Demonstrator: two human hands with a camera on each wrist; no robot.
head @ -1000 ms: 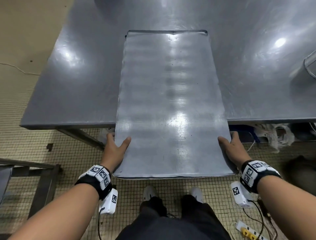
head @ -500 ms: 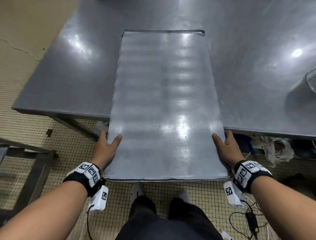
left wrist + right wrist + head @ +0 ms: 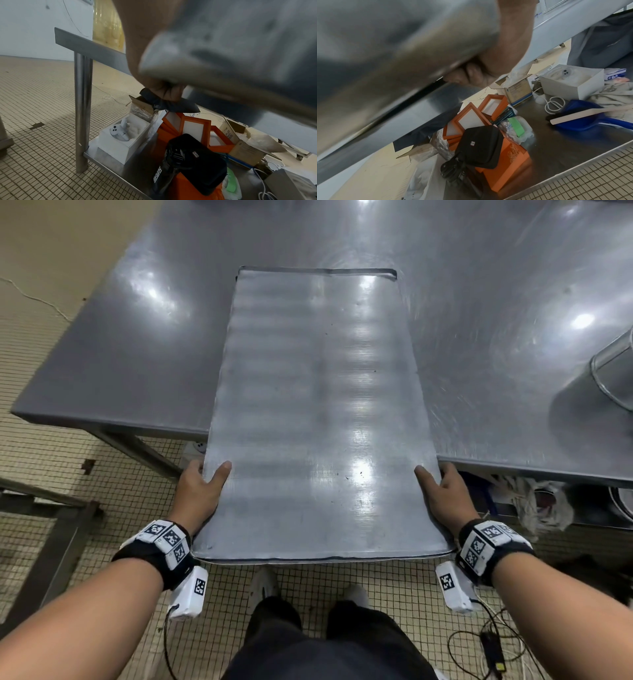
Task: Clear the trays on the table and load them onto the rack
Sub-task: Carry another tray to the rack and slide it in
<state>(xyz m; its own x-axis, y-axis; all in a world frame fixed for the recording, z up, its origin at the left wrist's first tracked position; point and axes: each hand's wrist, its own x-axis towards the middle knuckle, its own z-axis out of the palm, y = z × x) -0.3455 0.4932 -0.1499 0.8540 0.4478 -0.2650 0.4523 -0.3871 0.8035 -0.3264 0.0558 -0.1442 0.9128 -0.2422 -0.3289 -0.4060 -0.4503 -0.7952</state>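
Note:
A long, bare metal tray lies lengthwise on the steel table, its near end hanging well past the table's front edge. My left hand grips the tray's left side near that end, thumb on top and fingers curled beneath. My right hand grips the right side the same way. From below, the left wrist view shows the tray's underside with the curled fingers. In the right wrist view the fingers curl under the tray. No rack is clearly in view.
A round metal container stands on the table at the right. A metal frame stands on the tiled floor at the left. The lower shelf holds orange boxes, a black bag, white boxes and a blue dustpan. Cables lie on the floor at right.
The tray has slid a little farther toward me off the table edge, both hands keeping their grip. The view shifted slightly, showing more of the round container at right.

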